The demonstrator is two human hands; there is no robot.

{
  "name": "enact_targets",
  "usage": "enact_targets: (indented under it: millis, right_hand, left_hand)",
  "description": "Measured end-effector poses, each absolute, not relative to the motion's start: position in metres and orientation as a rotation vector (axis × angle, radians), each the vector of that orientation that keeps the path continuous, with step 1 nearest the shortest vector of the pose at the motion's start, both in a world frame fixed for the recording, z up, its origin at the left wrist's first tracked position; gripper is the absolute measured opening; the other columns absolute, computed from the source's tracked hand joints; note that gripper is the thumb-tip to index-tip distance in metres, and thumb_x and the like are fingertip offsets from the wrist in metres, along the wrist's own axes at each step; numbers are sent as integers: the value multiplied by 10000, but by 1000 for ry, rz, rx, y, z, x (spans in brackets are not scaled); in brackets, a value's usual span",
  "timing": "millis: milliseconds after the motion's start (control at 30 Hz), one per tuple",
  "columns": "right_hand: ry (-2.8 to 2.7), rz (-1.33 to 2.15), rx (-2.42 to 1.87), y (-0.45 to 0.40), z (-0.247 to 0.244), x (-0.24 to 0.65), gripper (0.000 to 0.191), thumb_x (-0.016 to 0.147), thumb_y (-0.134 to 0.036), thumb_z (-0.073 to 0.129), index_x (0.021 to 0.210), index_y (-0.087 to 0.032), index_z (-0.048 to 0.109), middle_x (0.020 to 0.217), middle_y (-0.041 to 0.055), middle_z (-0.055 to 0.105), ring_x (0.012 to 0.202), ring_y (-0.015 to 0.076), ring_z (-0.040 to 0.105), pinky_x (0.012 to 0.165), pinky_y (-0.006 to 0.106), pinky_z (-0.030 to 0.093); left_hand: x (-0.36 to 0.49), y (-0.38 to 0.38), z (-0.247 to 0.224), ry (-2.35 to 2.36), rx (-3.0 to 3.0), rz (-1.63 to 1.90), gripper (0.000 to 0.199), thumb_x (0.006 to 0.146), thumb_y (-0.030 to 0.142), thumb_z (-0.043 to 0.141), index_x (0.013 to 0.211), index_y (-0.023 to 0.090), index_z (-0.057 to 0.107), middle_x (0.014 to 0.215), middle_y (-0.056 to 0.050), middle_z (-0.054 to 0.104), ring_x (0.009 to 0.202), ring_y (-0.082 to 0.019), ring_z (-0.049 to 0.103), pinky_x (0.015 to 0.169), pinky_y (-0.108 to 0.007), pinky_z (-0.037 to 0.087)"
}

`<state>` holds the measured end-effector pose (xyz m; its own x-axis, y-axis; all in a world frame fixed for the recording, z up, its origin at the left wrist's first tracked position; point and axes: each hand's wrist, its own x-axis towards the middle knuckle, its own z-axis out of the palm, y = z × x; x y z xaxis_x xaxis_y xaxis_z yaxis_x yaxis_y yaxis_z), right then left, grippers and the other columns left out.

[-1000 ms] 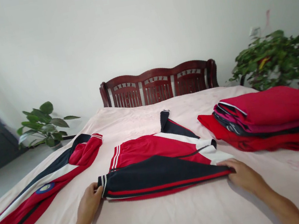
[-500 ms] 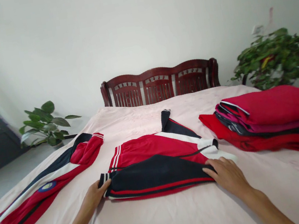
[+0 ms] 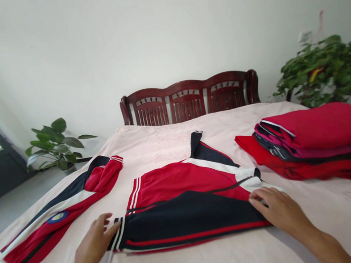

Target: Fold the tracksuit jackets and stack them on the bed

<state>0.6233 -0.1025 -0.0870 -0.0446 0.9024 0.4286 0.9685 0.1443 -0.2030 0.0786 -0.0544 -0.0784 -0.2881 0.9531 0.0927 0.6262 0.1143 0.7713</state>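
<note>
Fingers (image 3: 106, 218) of left hand (image 3: 93, 245): spread, apparently touching striped cuff (image 3: 117, 234) of red-and-navy tracksuit garment (image 3: 186, 215); right hand (image 3: 277, 208): fingers together, flat on its navy edge (image 3: 257, 212).

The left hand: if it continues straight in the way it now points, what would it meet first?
The left hand would probably meet the white-striped navy cuff of the folded red and navy track garment first. The cuff lies just ahead of the fingers, though depth is hard to judge.
</note>
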Motion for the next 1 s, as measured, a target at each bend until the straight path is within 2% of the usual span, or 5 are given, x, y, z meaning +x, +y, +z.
enact_targets:
  millis: [200, 400, 733, 867, 1000]
  right_hand:
    - [-2318, -181, -1401, -91, -58, 520, 466, 981, -376, 406, 1414, -228, 496, 1462, 80, 509, 1357, 235, 442, 1133, 457, 324]
    - [-2586, 37, -1321, -76, -92, 480, 559, 973, -480, 430, 1492, -279, 383, 1558, 57, 374, 1446, 233, 305, 1174, 482, 248]
    - [-2373, -285, -1648, -52, -120, 584, 540, 935, -489, 457, 1400, -222, 525, 1448, 113, 519, 1336, 273, 480, 1096, 490, 368]
    - [-2303, 27, -1784, -26, -89, 595, 400, 938, -421, 421, 1184, -246, 683, 1250, 83, 679, 1145, 246, 631, 966, 405, 465]
    - [-2035, 239, -1998, 36, -55, 596, 398, 920, -317, 397, 1207, -234, 660, 1264, 66, 670, 1150, 207, 621, 930, 320, 456]
  left_hand:
    - [166, -62, -62, 1433, 1939, 1054, 310, 761, 431, 727, 1051, 324, 751, 1233, -44, 688, 1278, -306, 524, 1173, -405, 284]
    - [200, -74, -94, 1157, 2115, 764, 504, 805, 439, 689, 1299, 368, 625, 1502, -30, 475, 1461, -329, 286, 1220, -520, 9]
    - [128, -67, -98, 1536, 2240, 620, 494, 835, 516, 624, 1310, 383, 614, 1501, -50, 477, 1415, -360, 367, 1186, -580, 151]
    - [118, -36, -78, 1494, 1960, 842, 251, 759, 473, 721, 967, 346, 777, 1139, -47, 736, 1142, -312, 621, 1092, -419, 390]
    - [136, 25, -63, 1606, 1875, 1012, 181, 652, 377, 801, 820, 315, 774, 955, -51, 753, 1010, -336, 641, 1072, -445, 387]
